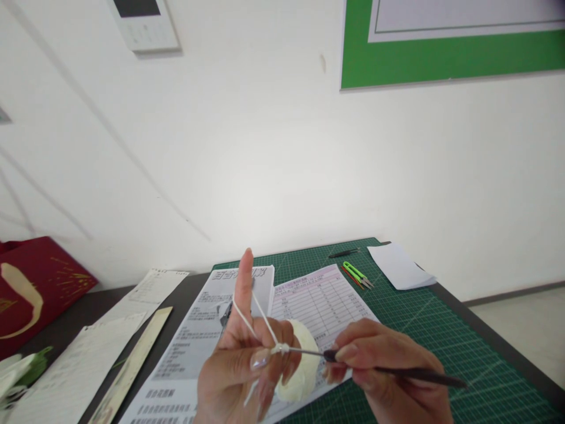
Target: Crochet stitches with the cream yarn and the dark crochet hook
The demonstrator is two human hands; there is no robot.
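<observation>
My left hand (241, 359) has its index finger raised, with white yarn (266, 321) looped around it. Its thumb and other fingers pinch a small knotted bit of crochet work (281, 348). A crochet hook (415, 376) with a dark handle lies in the grip of my right hand (388, 359). The hook's thin metal shaft reaches left into the stitches; its tip is hidden there. Behind the hands, a ball of pale cream yarn (304, 377) rests on the printed sheets, partly covered by my left fingers. A short yarn tail hangs under the left hand.
Printed sheets (176, 347) lie over a green cutting mat (424, 330). Green thread snips (356, 274), black tweezers (344, 253) and white paper (399, 266) sit toward the back right. On the left are a ruler-like strip (132, 365), handwritten papers (88, 359) and a red bag (39, 288).
</observation>
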